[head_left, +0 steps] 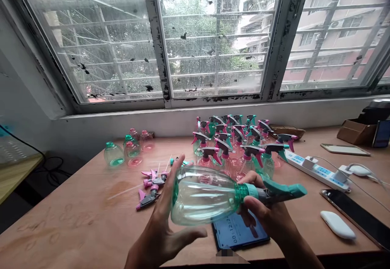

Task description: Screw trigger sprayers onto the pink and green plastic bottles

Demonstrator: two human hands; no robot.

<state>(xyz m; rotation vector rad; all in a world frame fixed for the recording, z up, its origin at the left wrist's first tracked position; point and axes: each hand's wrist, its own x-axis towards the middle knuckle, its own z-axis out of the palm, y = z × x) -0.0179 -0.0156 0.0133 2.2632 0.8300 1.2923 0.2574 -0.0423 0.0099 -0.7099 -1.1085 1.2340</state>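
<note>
I hold a clear green spray bottle [202, 196] sideways above the wooden table [76, 216]. My left hand [161, 228] cups the bottle's base, thumb and fingers round it. My right hand [268, 216] grips the teal collar and grey-teal trigger head [280, 190] at the bottle's neck. Behind stands a group of several assembled bottles with pink and teal trigger heads [237, 143]. A few loose trigger heads with dip tubes [154, 183] lie left of the bottle. Several empty bottles without heads [128, 151] stand at the back left.
A phone with a timer display [237, 232] lies under my hands. A power strip [317, 169], a white mouse [336, 224], another phone [356, 216] and a cardboard box [355, 131] sit on the right. A barred window [213, 37] runs behind the table.
</note>
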